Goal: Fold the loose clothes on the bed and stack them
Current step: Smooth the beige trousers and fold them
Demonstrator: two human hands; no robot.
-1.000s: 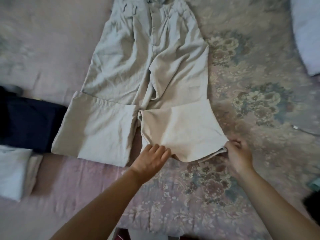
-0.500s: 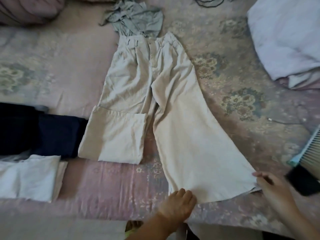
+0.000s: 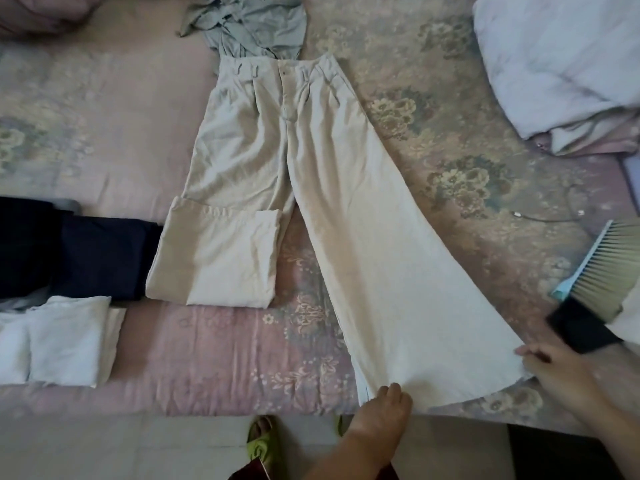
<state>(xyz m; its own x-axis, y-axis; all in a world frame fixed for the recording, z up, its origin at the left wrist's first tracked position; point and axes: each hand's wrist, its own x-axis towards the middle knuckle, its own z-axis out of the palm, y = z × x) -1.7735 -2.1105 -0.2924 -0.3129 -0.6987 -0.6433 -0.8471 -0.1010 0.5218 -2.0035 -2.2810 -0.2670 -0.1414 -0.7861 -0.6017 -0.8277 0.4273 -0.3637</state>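
Beige wide-leg trousers (image 3: 277,150) lie flat on the bed, waistband at the far end. Their left leg is folded up on itself, and their right leg (image 3: 398,289) stretches full length toward the bed's near edge. My left hand (image 3: 384,410) grips the near-left corner of that leg's hem. My right hand (image 3: 554,368) pinches the hem's right corner. A crumpled grey garment (image 3: 256,26) lies just beyond the waistband. At the left sit a folded navy garment (image 3: 93,254) and folded white clothes (image 3: 65,341).
The bed has a pink floral cover (image 3: 104,116). A white bundle of bedding (image 3: 561,57) sits at the far right. A hand brush (image 3: 609,265) and a black object (image 3: 581,327) lie by my right hand. A thin cable (image 3: 540,218) lies nearby. My green sandal (image 3: 263,441) stands on the tiled floor.
The right trouser leg, doubled up a second ago, has been pulled out straight toward me by both hands. The view has drawn back, showing more of the bed.
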